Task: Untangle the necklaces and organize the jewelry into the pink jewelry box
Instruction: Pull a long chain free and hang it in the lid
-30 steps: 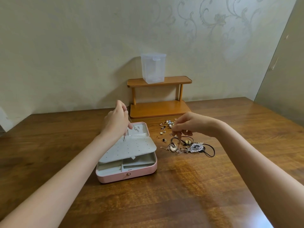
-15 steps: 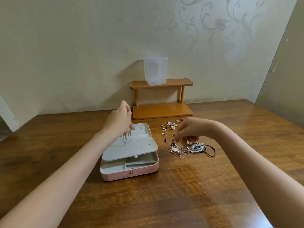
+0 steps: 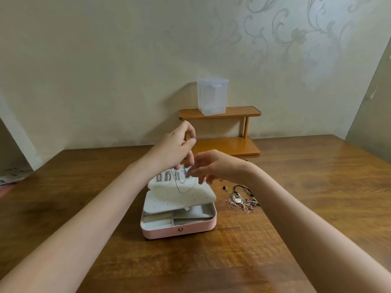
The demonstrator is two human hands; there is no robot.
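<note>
Presently: pink jewelry box, open, white perforated panel raised, long axis 9-to-3, clasp facing 6, mid-counter. Silver necklace hangs from left hand, pinch grip. Right hand, fingers loose, has crossed from the tangled pile at 3 to the chain.

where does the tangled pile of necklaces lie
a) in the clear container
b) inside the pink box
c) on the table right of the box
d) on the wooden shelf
c: the tangled pile of necklaces lies on the bare table, to the right of the open pink jewelry box and apart from it.
</note>
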